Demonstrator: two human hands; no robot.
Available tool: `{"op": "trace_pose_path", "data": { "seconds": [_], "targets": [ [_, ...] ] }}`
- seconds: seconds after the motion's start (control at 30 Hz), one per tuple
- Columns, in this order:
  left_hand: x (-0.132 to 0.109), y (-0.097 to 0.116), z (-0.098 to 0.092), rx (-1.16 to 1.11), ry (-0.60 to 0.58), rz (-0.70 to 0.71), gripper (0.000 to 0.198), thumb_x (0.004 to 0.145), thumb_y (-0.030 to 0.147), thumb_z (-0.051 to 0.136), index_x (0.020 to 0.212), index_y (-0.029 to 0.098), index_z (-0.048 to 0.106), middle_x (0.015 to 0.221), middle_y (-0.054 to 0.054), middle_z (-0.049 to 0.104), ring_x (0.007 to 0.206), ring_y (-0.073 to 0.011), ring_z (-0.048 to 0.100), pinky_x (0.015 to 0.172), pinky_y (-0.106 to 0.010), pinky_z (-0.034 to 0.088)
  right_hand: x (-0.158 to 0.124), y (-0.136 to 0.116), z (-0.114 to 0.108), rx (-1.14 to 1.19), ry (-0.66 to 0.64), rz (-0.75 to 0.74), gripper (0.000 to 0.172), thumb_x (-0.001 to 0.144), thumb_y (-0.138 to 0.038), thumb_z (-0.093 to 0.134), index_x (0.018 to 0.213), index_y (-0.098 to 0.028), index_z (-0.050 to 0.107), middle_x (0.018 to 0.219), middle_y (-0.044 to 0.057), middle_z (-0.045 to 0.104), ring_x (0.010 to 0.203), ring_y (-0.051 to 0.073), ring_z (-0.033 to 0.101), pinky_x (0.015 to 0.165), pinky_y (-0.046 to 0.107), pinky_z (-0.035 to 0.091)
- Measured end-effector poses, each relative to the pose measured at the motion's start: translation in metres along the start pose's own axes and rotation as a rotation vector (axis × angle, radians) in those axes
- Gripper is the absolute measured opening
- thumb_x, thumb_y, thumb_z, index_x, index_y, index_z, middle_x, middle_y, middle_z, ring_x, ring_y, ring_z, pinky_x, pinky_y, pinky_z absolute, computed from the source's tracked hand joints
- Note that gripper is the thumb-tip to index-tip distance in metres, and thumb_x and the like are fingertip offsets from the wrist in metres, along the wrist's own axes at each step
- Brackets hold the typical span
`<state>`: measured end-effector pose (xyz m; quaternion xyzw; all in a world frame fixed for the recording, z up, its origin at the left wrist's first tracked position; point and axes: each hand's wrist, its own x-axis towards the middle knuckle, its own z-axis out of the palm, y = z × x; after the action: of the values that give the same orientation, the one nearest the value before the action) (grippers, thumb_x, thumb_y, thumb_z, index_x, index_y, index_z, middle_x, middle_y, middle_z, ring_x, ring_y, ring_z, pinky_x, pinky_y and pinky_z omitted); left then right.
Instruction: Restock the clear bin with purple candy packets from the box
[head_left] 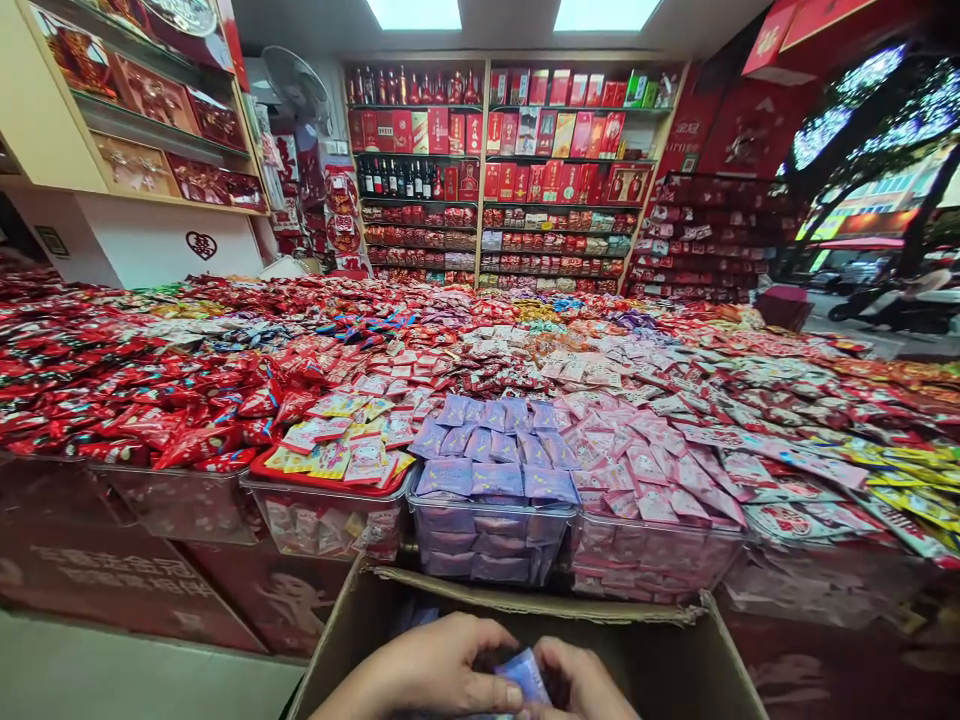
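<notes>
Two hands meet over a lavender packet inside a cardboard box

The left hand (450, 662) and right hand (581, 682) are close together with fingers curled, and the lavender packet (527, 677) is between them. The left hand pinches it, the thumb lying over its lower edge. The right hand's fingers are at its other side (whether they grip it or only touch it, I cannot tell). Both hands are within the open cardboard box (525, 597), whose worn rim runs just beyond them. More lavender packets (417, 610) show in the box, beyond the left hand and partly hidden.

Straight ahead of the hands, past the box rim, stands a clear plastic bin (495, 513) filled with stacked lavender packets, heaped above its edge. Left of that are yellow and pink packets (341, 445) in a red-rimmed bin, with glossy red packets (187, 415) farther left. To the right, pink packets (645, 460) overflow their own bin. Well beyond the hands, wall shelves (484, 150) carry bottles and red boxes, and a fan (294, 88) stands to their left.
</notes>
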<state>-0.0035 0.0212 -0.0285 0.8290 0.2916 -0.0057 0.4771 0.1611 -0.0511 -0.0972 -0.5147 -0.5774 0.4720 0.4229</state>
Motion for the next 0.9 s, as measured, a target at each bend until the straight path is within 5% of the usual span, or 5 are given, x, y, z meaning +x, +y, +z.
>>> {"op": "trace_pose_path", "data": {
  "seconds": [0.13,0.27,0.4,0.73,0.9],
  "targets": [
    [0.011,0.019,0.009,-0.43,-0.039,0.021,0.038,0.068,0.043,0.059,0.093,0.014,0.061,0.062,0.002,0.057,0.05,-0.008,0.044,0.046,-0.016,0.03,-0.015,-0.024,-0.023,0.287,0.122,0.059,0.019,0.063,-0.028,0.065,0.074,-0.014,0.058,0.065,-0.001,0.06,0.061,0.012,0.053,0.057,0.022,0.04],
    [0.02,0.036,0.007,-0.597,0.072,0.063,0.03,0.071,0.034,0.059,0.09,0.011,0.057,0.068,0.0,0.055,0.057,-0.009,0.045,0.055,-0.02,0.035,-0.022,-0.048,-0.039,0.422,0.205,0.07,0.019,0.068,-0.032,0.062,0.076,-0.015,0.061,0.067,0.001,0.061,0.063,0.012,0.052,0.06,0.023,0.041],
    [0.024,0.047,0.005,-0.472,0.17,0.1,0.022,0.078,0.026,0.048,0.096,0.015,0.052,0.074,0.001,0.051,0.062,-0.0095,0.043,0.058,-0.02,0.035,-0.019,-0.05,-0.047,0.546,0.315,0.071,0.017,0.068,-0.031,0.063,0.073,-0.015,0.061,0.062,-0.001,0.057,0.057,0.01,0.048,0.057,0.022,0.038],
    [0.035,0.042,0.023,-0.331,0.302,0.133,0.025,0.08,0.038,0.044,0.07,0.016,0.049,0.062,0.004,0.044,0.056,-0.0092,0.038,0.05,-0.017,0.033,-0.013,-0.041,-0.035,0.545,0.389,0.089,0.029,0.068,-0.042,0.059,0.06,-0.014,0.06,0.054,-0.001,0.05,0.053,0.01,0.041,0.051,0.022,0.035],
    [0.029,0.039,0.025,-0.235,0.272,0.146,0.023,0.076,0.036,0.051,0.067,0.014,0.053,0.059,0.004,0.044,0.055,-0.0092,0.038,0.051,-0.018,0.031,-0.015,-0.042,-0.035,0.363,0.423,0.066,0.026,0.065,-0.04,0.062,0.064,-0.014,0.063,0.056,0.0,0.051,0.054,0.011,0.041,0.05,0.022,0.035]
  ]
}}
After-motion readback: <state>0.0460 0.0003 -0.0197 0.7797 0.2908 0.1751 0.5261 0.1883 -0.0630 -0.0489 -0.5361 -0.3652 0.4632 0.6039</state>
